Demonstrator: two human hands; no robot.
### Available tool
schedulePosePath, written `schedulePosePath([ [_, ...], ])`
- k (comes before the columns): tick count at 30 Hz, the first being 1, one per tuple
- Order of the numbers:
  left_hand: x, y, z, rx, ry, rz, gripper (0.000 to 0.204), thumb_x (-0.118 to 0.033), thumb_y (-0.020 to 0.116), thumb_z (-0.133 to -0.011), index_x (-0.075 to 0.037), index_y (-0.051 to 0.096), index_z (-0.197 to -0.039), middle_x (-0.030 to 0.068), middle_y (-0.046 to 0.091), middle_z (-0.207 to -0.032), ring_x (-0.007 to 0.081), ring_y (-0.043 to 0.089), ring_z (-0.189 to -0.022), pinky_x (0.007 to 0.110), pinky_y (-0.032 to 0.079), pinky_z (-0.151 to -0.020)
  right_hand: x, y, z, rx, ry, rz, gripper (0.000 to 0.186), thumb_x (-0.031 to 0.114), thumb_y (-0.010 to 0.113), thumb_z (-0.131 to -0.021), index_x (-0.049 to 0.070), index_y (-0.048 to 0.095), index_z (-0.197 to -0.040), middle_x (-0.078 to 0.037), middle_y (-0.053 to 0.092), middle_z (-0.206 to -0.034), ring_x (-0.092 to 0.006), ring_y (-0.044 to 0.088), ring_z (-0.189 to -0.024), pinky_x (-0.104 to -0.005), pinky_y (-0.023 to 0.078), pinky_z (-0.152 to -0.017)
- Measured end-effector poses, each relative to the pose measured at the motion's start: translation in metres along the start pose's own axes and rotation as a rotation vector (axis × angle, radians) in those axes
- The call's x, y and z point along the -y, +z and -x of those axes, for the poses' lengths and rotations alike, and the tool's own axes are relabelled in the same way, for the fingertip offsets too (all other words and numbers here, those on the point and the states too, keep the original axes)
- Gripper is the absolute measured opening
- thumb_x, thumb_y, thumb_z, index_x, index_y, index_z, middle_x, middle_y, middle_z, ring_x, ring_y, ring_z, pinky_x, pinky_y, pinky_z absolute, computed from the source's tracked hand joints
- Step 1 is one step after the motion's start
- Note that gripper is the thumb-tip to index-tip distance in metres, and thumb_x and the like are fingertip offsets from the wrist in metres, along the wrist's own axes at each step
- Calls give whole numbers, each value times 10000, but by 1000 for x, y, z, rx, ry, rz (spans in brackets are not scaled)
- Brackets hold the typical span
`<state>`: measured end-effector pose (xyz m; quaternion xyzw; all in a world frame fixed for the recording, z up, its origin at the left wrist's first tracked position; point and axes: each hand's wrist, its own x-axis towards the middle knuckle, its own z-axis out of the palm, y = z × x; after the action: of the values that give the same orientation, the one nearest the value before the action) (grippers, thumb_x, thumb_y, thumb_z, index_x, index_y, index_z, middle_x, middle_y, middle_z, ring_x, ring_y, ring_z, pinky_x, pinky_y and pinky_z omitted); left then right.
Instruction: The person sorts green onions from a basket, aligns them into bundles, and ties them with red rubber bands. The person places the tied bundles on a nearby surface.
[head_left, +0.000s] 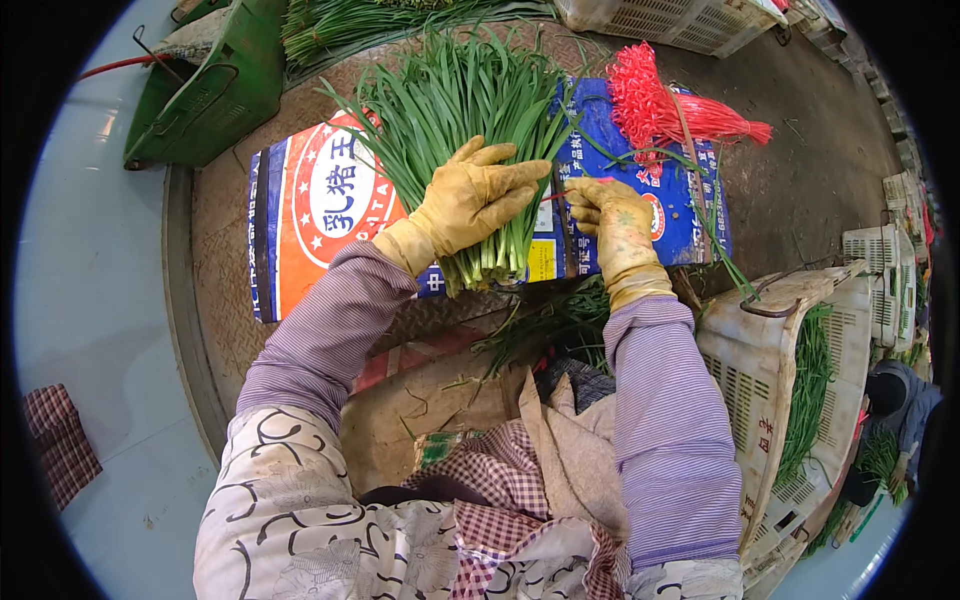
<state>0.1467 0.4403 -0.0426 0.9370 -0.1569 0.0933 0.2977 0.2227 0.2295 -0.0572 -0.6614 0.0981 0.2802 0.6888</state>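
A thick bunch of green Chinese chives (pixel 450 100) lies on a flattened printed sack, leaves away from me and pale cut stems toward me. My left hand (pixel 475 195), in a stained yellow glove, rests across the stems with its fingers stretched out to the right. Just right of the bunch is my right hand (pixel 615 220), gloved likewise, its fingers closed in a pinch. A thin red plastic tie (pixel 557 195) runs from those fingertips toward the bunch; its other end is hidden. Beyond my right hand lies a bundle of red ties (pixel 680 105), banded in the middle.
Under the bunch is the blue and orange sack (pixel 275 220). White plastic crates (pixel 745 350) stand at right, one holding chives. A green bin (pixel 215 90) stands at far left. More chives (pixel 340 35) lie at the back. Loose leaves (pixel 575 320) lie below the sack's near edge.
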Motion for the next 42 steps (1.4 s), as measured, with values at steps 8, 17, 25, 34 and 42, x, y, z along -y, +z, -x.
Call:
schedulePosePath([
  [8, -6, -7, -5, 83, 36, -21, 854, -486, 679, -857, -148, 285, -1536, 27, 647, -1235, 296, 513, -1253, 556, 278, -1137, 25, 27, 23, 300, -28, 51, 106, 35, 723, -836, -45, 703, -904, -73, 676, -754, -116, 584, -584, -228, 465, -541],
  [17, -2, -5, -6, 120, 19, 27, 1254, -585, 815, -660, -153, 80, -1579, 202, 527, -1375, 369, 503, -1288, 544, 237, -1165, 18, 48, 14, 356, -143, 102, 155, 34, 689, -825, -22, 718, -967, -67, 690, -784, -135, 611, -636, -274, 483, -570],
  [25, 7, -28, -8, 210, -202, 1250, 1253, -295, 909, -630, -175, 116, -1593, 152, 350, -1555, 227, 382, -1380, 388, 256, -1168, 3, 104, 23, -103, -406, 882, 213, 232, 641, -810, 68, 699, -934, -146, 711, -924, -347, 685, -845, -439, 533, -710],
  [34, 25, -79, 83, -741, -632, 724, 331, -91, 598, -959, -16, 608, -1281, 84, 692, -1112, 163, 648, -1032, 303, 511, -919, -11, 116, 25, -219, -700, 1268, 132, 210, 579, -846, 105, 657, -865, -134, 688, -855, -359, 673, -785, -453, 539, -672],
  [42, 18, -54, 144, -64, -743, -337, 370, -152, 704, -842, -102, 664, -1206, 138, 643, -1040, 286, 657, -895, 350, 519, -784, -10, 113, 26, -179, -694, 1246, 229, 236, 592, -866, 87, 705, -999, -146, 709, -963, -361, 684, -858, -450, 546, -727],
])
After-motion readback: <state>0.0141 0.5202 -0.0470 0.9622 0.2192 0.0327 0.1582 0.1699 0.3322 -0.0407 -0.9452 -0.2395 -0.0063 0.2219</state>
